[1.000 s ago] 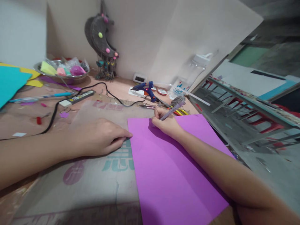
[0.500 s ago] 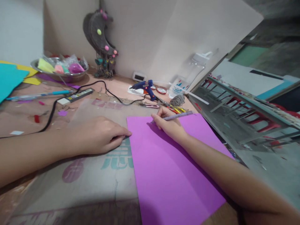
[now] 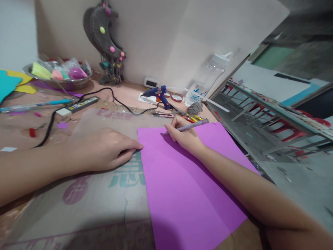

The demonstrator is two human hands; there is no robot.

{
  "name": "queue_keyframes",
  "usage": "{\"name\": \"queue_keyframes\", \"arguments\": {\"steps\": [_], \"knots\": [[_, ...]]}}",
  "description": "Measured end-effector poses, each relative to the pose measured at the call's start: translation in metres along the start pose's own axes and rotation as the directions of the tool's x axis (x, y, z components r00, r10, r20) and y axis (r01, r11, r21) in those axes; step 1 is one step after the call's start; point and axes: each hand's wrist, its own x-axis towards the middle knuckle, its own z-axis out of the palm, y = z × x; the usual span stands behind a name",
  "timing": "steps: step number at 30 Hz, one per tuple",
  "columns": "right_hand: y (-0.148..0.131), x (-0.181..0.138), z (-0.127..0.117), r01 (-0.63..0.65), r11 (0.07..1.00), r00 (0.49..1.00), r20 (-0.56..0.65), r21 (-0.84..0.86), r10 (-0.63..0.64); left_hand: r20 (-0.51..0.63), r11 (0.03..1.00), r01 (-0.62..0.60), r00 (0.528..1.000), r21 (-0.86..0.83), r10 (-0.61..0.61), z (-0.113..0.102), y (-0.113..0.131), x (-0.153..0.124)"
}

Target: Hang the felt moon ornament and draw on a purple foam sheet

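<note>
1. one work table (image 3: 18, 133): by it the one printed board (image 3: 96, 189) is carried, maybe so that the top is protected.
2. one purple sheet (image 3: 182, 180): it is laid over the right part of the board, in front of the right arm, probably for easy reach.
3. one moon-shaped ornament (image 3: 97, 24) and one clear bottle (image 3: 213, 69): both are stood at the back, presumably out of the way.
4. one metal bowl (image 3: 75, 84): by it several colourful lumps and plastic wraps are gathered; their exact number cannot be told.
5. two hands: by the left hand (image 3: 109, 149) the sheet's left edge is touched with the extended index finger, seemingly for steadying; the other fingers are curled under. by the right hand (image 3: 184, 136) the pen is pinched between thumb and index finger.
6. one blue glue gun (image 3: 160, 93): it is rested beyond the sheet.
7. one pen (image 3: 195, 125): it is held low, apparently for control; whether paper is touched by its tip cannot be told.
8. one grey yarn ball (image 3: 194, 108), then two red reels (image 3: 177, 98): they are placed near the gun.
</note>
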Motion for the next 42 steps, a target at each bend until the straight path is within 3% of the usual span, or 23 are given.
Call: {"name": "queue_keyframes", "arguments": {"steps": [9, 24, 33, 39, 42], "knots": [[-0.001, 0.001, 0.002, 0.007, 1.000, 1.000, 0.015, 0.020, -0.007, -0.010, 1.000, -0.004, 1.000, -0.013, 0.004, 0.001, -0.002, 0.000], [0.001, -0.001, -0.002, 0.019, 0.993, 1.000, -0.020, -0.120, -0.022, -0.001, 0.999, -0.022, 1.000, 0.029, 0.022, 0.001, -0.003, -0.001], [-0.005, -0.016, -0.004, 0.014, 0.999, 0.995, 0.098, -0.031, -0.011, -0.023, 0.999, -0.034, 0.999, 0.021, 0.034, -0.002, 0.000, 0.001], [-0.002, -0.013, -0.004, -0.015, 1.000, 1.000, -0.019, -0.008, 0.014, -0.014, 0.999, -0.034, 0.999, 0.042, 0.034, -0.003, 0.001, 0.001], [0.000, -0.008, -0.007, 0.000, 0.997, 1.000, -0.021, 0.073, 0.001, 0.007, 0.999, -0.020, 1.000, 0.050, 0.019, -0.002, 0.002, 0.001]]}}
